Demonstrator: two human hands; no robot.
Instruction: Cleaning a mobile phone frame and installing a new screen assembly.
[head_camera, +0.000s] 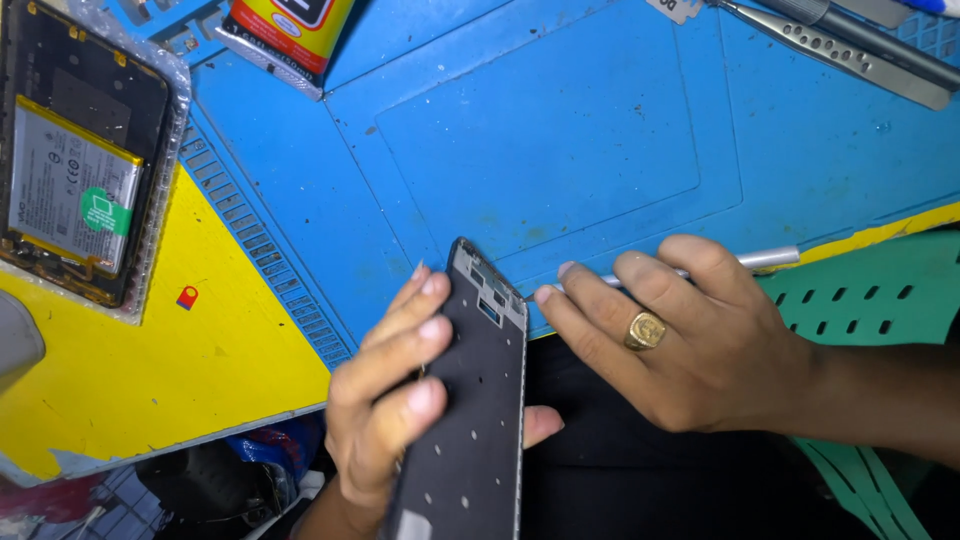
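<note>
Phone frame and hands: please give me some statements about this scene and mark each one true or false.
1. The left hand holds a dark phone frame. True.
2. The right hand wears a gold ring. True.
3. The right hand holds a hammer. False: it holds a thin silver tool.
4. The work mat is red. False: it is blue.
5. An opened phone with its battery showing lies at the upper left. True.
6. The metal tweezers lie in the left hand. False: they lie on the mat at the upper right.
</note>
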